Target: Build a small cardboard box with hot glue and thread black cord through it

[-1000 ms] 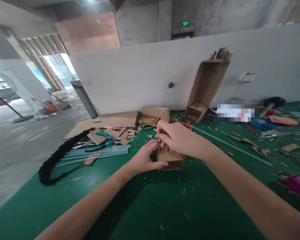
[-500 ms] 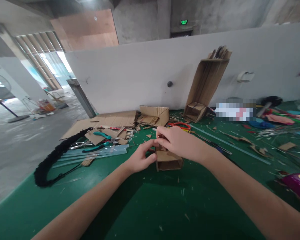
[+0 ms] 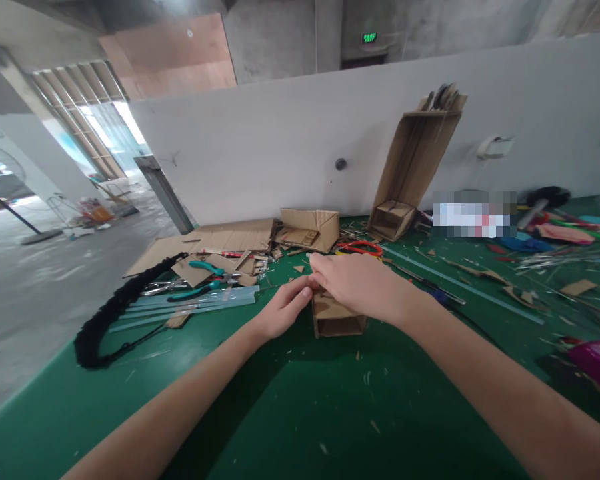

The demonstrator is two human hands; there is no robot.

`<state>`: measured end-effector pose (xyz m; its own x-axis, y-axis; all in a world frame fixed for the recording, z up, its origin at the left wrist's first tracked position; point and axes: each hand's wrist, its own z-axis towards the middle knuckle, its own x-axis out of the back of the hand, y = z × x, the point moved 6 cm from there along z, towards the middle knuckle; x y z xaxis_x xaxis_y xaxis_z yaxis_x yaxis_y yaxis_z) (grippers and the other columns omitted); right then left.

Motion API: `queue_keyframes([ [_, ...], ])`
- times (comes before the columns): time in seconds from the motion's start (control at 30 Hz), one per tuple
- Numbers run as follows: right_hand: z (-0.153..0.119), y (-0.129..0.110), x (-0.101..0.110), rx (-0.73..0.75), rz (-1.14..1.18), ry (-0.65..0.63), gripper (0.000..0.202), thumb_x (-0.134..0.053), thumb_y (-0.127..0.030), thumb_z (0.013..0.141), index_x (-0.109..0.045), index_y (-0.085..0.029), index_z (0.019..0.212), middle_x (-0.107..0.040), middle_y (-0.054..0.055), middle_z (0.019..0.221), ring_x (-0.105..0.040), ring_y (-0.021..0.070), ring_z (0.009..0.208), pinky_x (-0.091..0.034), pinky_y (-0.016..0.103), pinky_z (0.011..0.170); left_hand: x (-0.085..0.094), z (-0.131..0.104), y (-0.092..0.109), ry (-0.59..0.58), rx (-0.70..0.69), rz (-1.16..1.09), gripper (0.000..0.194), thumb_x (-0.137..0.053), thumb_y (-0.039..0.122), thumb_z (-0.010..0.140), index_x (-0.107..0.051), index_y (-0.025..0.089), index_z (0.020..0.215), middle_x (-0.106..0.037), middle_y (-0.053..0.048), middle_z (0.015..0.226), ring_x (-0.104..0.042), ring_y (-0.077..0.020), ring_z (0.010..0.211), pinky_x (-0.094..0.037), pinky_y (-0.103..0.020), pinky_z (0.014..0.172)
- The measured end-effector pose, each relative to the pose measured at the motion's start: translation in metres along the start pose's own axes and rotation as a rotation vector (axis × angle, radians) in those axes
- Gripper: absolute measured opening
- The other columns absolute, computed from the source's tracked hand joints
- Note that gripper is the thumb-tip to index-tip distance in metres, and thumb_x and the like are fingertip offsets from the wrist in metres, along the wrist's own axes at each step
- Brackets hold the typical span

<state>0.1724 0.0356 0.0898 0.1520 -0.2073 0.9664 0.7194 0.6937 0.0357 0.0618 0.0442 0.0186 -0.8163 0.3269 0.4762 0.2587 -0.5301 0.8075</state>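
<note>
A small open-fronted cardboard box stands on the green table in front of me. At its upper left edge, my left hand is closed, with the thumb drawn up against the fingers. My right hand reaches over the top of the box from the right, its fingers bent down and closed close to the left fingertips. It covers the back part of the box top, so whatever lies between its fingers is hidden.
Teal-handled pliers, clear glue sticks and a black fuzzy strip lie left. Cardboard scraps are behind. A tall cardboard structure leans on the white wall. A purple object sits at right.
My left thumb has moved up from the box's front left corner to the fingertips. My right hand has settled flatter over the box top. The view has shifted slightly.
</note>
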Motion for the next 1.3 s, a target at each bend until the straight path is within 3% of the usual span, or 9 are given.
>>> queue_keyframes([
  [0.23,-0.001,-0.001,-0.006,-0.011,-0.017,-0.038,0.024,-0.037,-0.035,0.095,-0.052,-0.019,0.087,-0.063,0.003,0.071,-0.056,0.0163,0.058,-0.020,0.026,0.044,0.000,-0.001,-0.012,0.027,0.094,-0.139,0.050,-0.029,0.051,0.095,-0.060,0.016,0.112,-0.060,-0.008,0.118,-0.054,-0.0237,0.107,-0.040,-0.033,0.095],
  [0.47,-0.003,-0.004,-0.007,-0.018,-0.090,-0.091,0.025,-0.038,-0.033,0.095,-0.060,-0.020,0.092,-0.070,0.005,0.080,-0.063,0.0201,0.069,-0.020,0.027,0.045,0.001,-0.002,-0.004,-0.027,0.021,-0.081,0.047,-0.033,0.051,0.094,-0.060,0.016,0.110,-0.062,-0.008,0.112,-0.054,-0.0240,0.105,-0.039,-0.035,0.098],
  [1.03,-0.003,-0.011,-0.001,0.033,-0.180,-0.085,0.024,-0.041,-0.028,0.094,-0.062,-0.016,0.091,-0.069,0.005,0.075,-0.063,0.0195,0.063,-0.019,0.027,0.044,0.000,0.000,-0.004,-0.025,-0.006,0.003,0.042,-0.029,0.042,0.097,-0.058,0.016,0.113,-0.061,-0.006,0.105,-0.053,-0.0196,0.097,-0.038,-0.031,0.096],
  [1.3,-0.005,-0.007,-0.001,0.002,-0.164,-0.128,0.026,-0.040,-0.031,0.095,-0.061,-0.018,0.090,-0.069,0.005,0.077,-0.062,0.0192,0.063,-0.019,0.027,0.044,-0.001,0.000,-0.004,-0.034,-0.021,-0.015,0.041,-0.028,0.041,0.097,-0.057,0.016,0.114,-0.061,-0.006,0.113,-0.053,-0.0203,0.103,-0.038,-0.031,0.097],
])
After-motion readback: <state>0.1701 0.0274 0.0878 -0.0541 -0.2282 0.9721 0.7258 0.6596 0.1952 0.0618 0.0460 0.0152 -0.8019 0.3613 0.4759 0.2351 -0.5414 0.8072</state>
